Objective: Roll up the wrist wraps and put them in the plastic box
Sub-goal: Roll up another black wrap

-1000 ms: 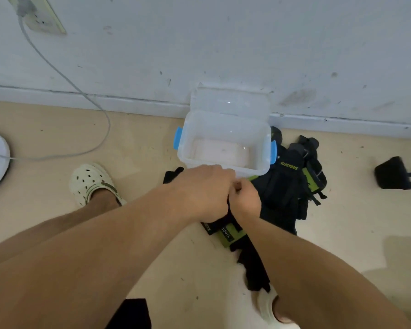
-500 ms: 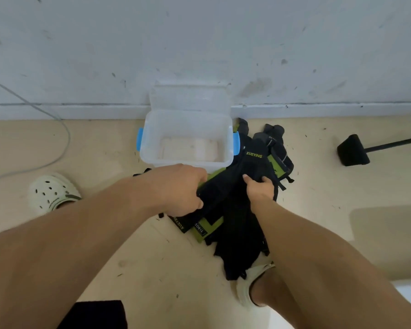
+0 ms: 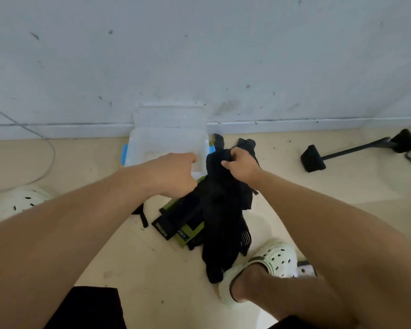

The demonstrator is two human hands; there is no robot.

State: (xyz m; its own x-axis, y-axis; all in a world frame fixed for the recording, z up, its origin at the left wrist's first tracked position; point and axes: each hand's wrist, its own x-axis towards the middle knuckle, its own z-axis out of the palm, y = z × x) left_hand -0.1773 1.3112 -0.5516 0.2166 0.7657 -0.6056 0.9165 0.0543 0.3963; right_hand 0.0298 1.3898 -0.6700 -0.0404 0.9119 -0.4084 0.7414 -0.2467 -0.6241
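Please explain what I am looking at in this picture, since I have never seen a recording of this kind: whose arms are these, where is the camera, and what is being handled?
There is no machine here. The camera sits on a person's head and looks forward and down, so the two bare arms reaching in from below are the wearer's own.

The person stands on a beige floor by a white wall. Against the wall is a clear plastic box with blue clips, open, its lid leaning behind it. Next to it lies a pile of black and green wrist wraps.

The right hand grips the top of a black wrap, whose length hangs down towards the floor. The left hand is curled at the wrap's edge in front of the box; what exactly it holds is hidden.

The pale clogs are the person's shoes, and the black stand is unrelated.
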